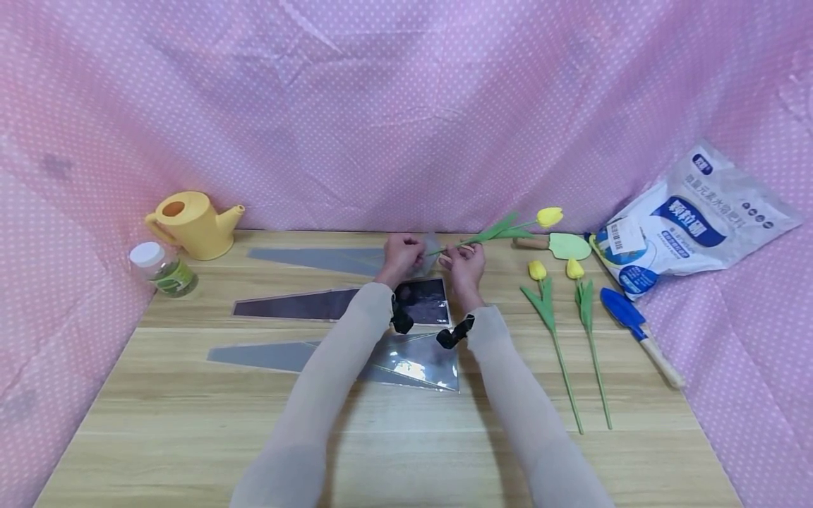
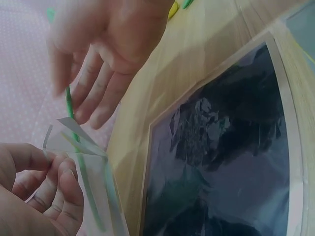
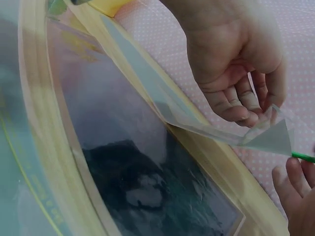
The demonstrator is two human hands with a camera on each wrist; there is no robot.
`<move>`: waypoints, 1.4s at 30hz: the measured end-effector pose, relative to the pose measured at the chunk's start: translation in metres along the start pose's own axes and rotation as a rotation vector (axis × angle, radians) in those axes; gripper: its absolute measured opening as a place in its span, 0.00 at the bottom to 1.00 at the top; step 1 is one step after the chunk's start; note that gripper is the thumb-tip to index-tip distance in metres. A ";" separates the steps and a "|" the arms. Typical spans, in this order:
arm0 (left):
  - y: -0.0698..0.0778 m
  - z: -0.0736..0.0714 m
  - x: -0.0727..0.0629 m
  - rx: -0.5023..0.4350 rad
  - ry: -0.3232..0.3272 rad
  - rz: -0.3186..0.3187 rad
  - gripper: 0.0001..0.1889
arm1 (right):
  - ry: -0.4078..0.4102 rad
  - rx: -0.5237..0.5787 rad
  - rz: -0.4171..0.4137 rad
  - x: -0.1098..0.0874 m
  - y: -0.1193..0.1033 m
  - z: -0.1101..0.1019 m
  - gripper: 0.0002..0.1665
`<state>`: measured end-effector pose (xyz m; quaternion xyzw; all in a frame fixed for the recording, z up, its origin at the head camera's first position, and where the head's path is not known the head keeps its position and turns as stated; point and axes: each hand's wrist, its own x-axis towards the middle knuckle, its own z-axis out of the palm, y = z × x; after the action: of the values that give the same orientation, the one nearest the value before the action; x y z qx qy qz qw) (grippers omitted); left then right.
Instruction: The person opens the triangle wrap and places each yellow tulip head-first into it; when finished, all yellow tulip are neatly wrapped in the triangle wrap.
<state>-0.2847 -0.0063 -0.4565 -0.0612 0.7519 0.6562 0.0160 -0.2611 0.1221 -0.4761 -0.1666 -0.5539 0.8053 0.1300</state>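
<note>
A yellow artificial tulip point(image 1: 498, 229) lies across my right hand point(image 1: 466, 267), its bloom toward the right and its stem toward the left. Thumb and fingers of that hand hold the green stem. My left hand point(image 1: 401, 255) pinches the edge of a grey, see-through flower sleeve point(image 1: 317, 258) at its wide end. In the left wrist view, the lower stem point(image 2: 87, 182) shows through the sleeve's film point(image 2: 101, 164), inside its mouth. The right wrist view shows the sleeve's corner point(image 3: 270, 140) raised between both hands.
A black flower sleeve point(image 1: 419, 300) and another grey one point(image 1: 260, 356) lie nearer me. Two tulips point(image 1: 552, 324), a blue trowel point(image 1: 622, 310), a green trowel point(image 1: 568, 245) and a fertilizer bag point(image 1: 686, 219) are at right. A yellow watering can point(image 1: 197, 222) and a jar point(image 1: 171, 275) stand left.
</note>
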 end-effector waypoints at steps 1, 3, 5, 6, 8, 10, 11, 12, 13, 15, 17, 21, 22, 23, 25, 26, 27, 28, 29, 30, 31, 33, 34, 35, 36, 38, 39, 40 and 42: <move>-0.001 0.000 0.000 -0.005 0.002 0.002 0.07 | -0.010 0.004 0.010 0.000 0.000 -0.001 0.17; -0.002 -0.001 0.000 -0.011 0.004 -0.001 0.07 | -0.016 0.007 0.034 0.000 -0.002 -0.004 0.17; -0.002 -0.002 0.000 -0.009 0.003 -0.007 0.06 | -0.006 0.011 0.058 0.000 -0.004 -0.007 0.21; -0.002 -0.003 0.000 -0.006 0.003 -0.009 0.06 | 0.002 0.017 0.060 0.000 -0.005 -0.008 0.23; -0.002 -0.003 0.000 -0.001 0.001 -0.013 0.06 | 0.027 0.041 0.051 0.001 -0.008 -0.010 0.26; -0.002 -0.004 0.000 -0.001 -0.002 -0.016 0.06 | 0.046 0.079 0.030 0.002 -0.010 -0.012 0.25; -0.002 -0.004 0.000 -0.003 -0.003 -0.017 0.06 | 0.055 0.099 0.019 0.003 -0.011 -0.012 0.22; -0.002 -0.004 0.000 -0.007 -0.004 -0.018 0.06 | 0.062 0.115 0.002 0.004 -0.012 -0.013 0.20; -0.002 -0.004 0.000 -0.011 -0.006 -0.020 0.06 | 0.071 0.125 -0.005 0.005 -0.012 -0.013 0.16; -0.002 -0.005 -0.001 -0.014 -0.008 -0.021 0.06 | 0.082 0.138 -0.015 0.005 -0.013 -0.014 0.09; -0.002 -0.005 -0.001 -0.012 -0.008 -0.023 0.06 | 0.089 0.142 -0.023 0.005 -0.013 -0.014 0.06; -0.001 -0.004 -0.001 0.015 -0.004 -0.018 0.06 | 0.074 0.118 -0.027 0.004 -0.012 -0.013 0.08; -0.001 -0.004 0.000 0.024 -0.002 -0.014 0.06 | 0.064 0.101 -0.030 0.004 -0.012 -0.013 0.10; 0.000 -0.003 0.000 0.033 0.000 -0.011 0.06 | 0.052 0.090 -0.029 0.003 -0.012 -0.012 0.11; 0.001 -0.002 0.000 0.033 -0.002 -0.009 0.06 | 0.033 0.065 -0.028 0.002 -0.011 -0.010 0.12; 0.002 -0.002 0.000 0.029 -0.005 -0.007 0.07 | 0.022 0.056 -0.026 0.001 -0.010 -0.010 0.12; 0.003 -0.001 0.000 0.027 -0.006 -0.006 0.07 | 0.011 0.048 -0.025 0.001 -0.010 -0.009 0.11; 0.004 -0.001 0.000 0.025 -0.008 -0.004 0.07 | 0.004 0.042 -0.023 0.000 -0.010 -0.008 0.09; 0.005 0.000 -0.001 0.016 -0.012 -0.004 0.07 | -0.002 0.041 -0.019 0.000 -0.009 -0.007 0.07; 0.006 0.000 -0.001 0.010 -0.016 -0.005 0.07 | -0.008 0.034 -0.017 0.000 -0.009 -0.007 0.05; 0.007 0.000 -0.002 0.010 -0.019 -0.003 0.07 | -0.013 0.025 -0.017 -0.001 -0.009 -0.006 0.04; 0.008 0.000 -0.002 0.013 -0.022 -0.005 0.07 | -0.022 0.007 -0.018 -0.001 -0.008 -0.005 0.02; 0.009 0.001 -0.002 0.011 -0.023 -0.007 0.07 | -0.026 -0.001 -0.016 -0.002 -0.007 -0.004 0.02; 0.009 0.001 -0.003 0.012 -0.024 -0.009 0.07 | -0.029 -0.010 -0.015 -0.002 -0.007 -0.004 0.02; 0.010 0.001 -0.003 0.017 -0.023 -0.011 0.07 | -0.033 -0.020 -0.014 -0.002 -0.006 -0.003 0.02; 0.010 0.002 -0.003 0.015 -0.025 -0.015 0.06 | -0.037 -0.036 -0.003 -0.002 -0.005 -0.003 0.03; 0.010 0.002 -0.002 0.014 -0.025 -0.016 0.06 | -0.039 -0.044 0.004 -0.002 -0.004 -0.002 0.03; 0.010 0.003 -0.002 0.011 -0.026 -0.015 0.06 | -0.041 -0.058 0.010 -0.003 -0.004 -0.002 0.02; 0.010 0.003 -0.002 0.015 -0.028 -0.012 0.06 | -0.047 -0.075 0.025 -0.003 -0.003 -0.002 0.03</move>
<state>-0.2841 -0.0016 -0.4465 -0.0565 0.7562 0.6512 0.0307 -0.2570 0.1237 -0.4733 -0.1592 -0.5845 0.7892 0.1004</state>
